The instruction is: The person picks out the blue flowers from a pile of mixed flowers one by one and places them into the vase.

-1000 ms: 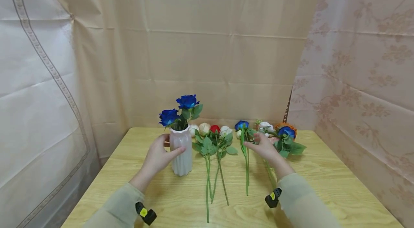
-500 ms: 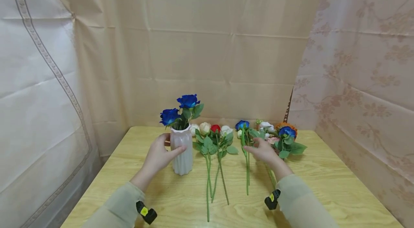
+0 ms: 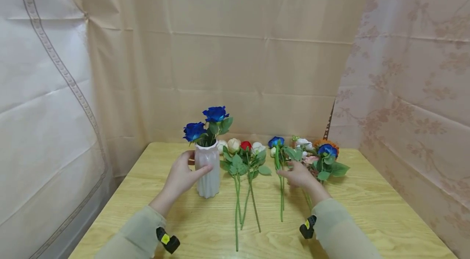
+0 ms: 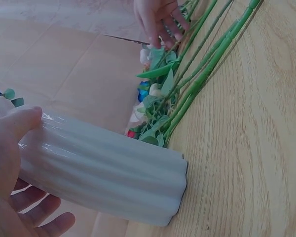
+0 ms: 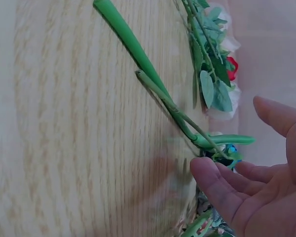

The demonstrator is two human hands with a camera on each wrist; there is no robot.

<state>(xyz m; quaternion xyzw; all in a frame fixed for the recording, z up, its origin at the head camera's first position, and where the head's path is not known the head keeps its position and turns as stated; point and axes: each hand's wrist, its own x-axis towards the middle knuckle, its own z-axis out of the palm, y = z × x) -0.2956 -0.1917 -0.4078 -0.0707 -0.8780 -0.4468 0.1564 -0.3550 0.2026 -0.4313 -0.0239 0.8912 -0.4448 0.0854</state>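
My left hand holds a white ribbed vase that stands upright on the table. Its thumb lies along the near side and the fingers go round behind. Two blue roses with green leaves rise from the vase's mouth. Over on the right, my right hand hovers low, thumb and fingers spread apart, close to the green stems of a lying blue rose. In the right wrist view, a fingertip comes right up to where those stems cross, and nothing lies between thumb and fingers.
Between the hands lie cream, white and red flowers, their long stems pointing toward me. Beyond my right hand is a pile with an orange flower, another blue rose and white ones. A beige cloth hangs behind the wooden table.
My right hand has sunk slightly toward the table beside the stems. The left hand keeps its hold on the vase, and the head view has shifted a little.
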